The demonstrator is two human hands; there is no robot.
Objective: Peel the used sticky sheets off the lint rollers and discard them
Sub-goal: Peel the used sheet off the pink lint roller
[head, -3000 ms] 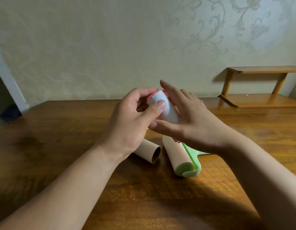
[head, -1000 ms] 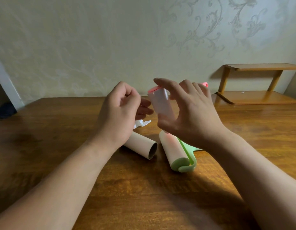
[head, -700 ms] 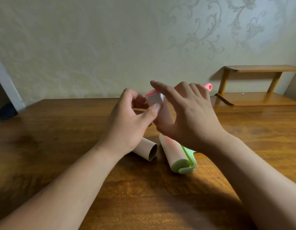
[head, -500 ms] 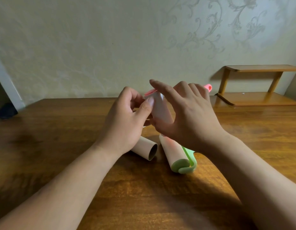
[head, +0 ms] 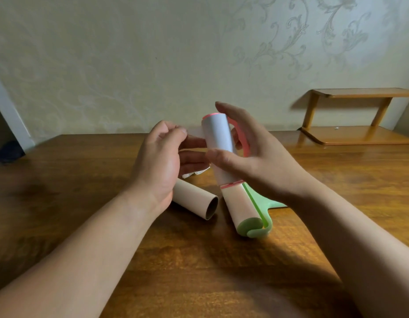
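My right hand (head: 251, 161) holds a pink-handled lint roller (head: 218, 138) upright above the table, thumb across the front of its white sticky roll. My left hand (head: 160, 161) is just left of the roll, thumb and forefinger pinched on the edge of the sticky sheet, the other fingers touching the roll. A crumpled white peeled sheet (head: 196, 173) lies on the table behind my left hand. A green-handled lint roller (head: 242, 207) lies on the table below the pink one, its roll beige.
A bare cardboard tube (head: 196, 201) lies on the wooden table (head: 61, 180) under my left wrist, beside the green roller. A small wooden shelf (head: 357, 136) stands at the back right against the patterned wall.
My left hand dropped a peeled sheet behind the tube, went back to the top of the roll, and has now drawn away to the left. The pink roller is more upright.
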